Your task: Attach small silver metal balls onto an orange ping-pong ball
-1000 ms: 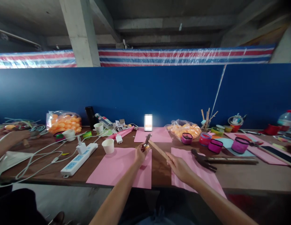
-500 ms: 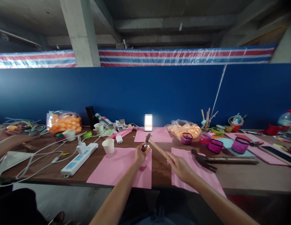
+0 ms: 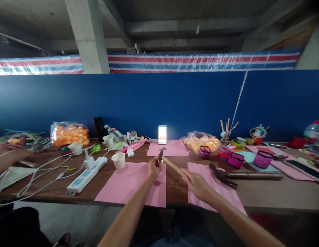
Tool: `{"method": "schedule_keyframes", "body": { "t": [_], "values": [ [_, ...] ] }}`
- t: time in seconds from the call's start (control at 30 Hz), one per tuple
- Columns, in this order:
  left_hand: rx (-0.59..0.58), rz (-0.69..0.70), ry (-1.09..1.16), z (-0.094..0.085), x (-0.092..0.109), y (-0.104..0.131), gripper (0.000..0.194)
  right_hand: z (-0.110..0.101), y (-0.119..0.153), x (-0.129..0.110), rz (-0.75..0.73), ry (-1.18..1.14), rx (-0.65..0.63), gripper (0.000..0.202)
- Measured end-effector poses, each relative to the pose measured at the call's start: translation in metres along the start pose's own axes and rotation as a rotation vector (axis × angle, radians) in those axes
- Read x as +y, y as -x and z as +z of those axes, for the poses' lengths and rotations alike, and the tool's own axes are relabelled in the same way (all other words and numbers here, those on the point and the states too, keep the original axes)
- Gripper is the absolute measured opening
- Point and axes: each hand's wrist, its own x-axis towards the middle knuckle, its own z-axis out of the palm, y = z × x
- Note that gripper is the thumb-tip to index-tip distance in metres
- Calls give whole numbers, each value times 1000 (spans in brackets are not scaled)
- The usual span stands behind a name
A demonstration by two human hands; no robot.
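My right hand (image 3: 194, 180) is closed round the wooden handle of a small hammer (image 3: 175, 166), whose dark head points up and left. The hammer head is right at my left hand (image 3: 154, 168), which is closed on a small shiny object with some orange on it (image 3: 158, 164); the hammer partly hides it. Under my left hand lies a pink sheet (image 3: 123, 185), and a second pink sheet (image 3: 223, 192) is beneath my right hand. Just beyond the hammer head, small shiny metal pieces (image 3: 163, 149) rest on a farther pink sheet (image 3: 151, 149).
A claw hammer (image 3: 254, 176) lies to the right near purple containers (image 3: 262, 160). Left are a paper cup (image 3: 118, 160), a power strip (image 3: 86, 175) with white cables, and a bag of orange balls (image 3: 70, 134). Another person's hand (image 3: 10, 154) is at the far left.
The hammer head has tipped down onto the object in my left hand, with its handle lower and more tilted. The other person's hand at the far left has shifted a little.
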Motion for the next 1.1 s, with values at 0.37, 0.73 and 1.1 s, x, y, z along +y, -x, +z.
{"method": "schedule_keyframes", "body": {
  "t": [0.37, 0.73, 1.1],
  "values": [
    [-47, 28, -42, -1, 6, 4, 30, 1, -1, -1, 8, -4, 3, 37],
    [-60, 37, -21, 1, 2, 2, 31, 0, 1, -1, -11, -5, 13, 35],
    [-19, 24, -52, -2, 12, 6, 36, -8, -15, 16, -8, -25, 72, 36]
  ]
}}
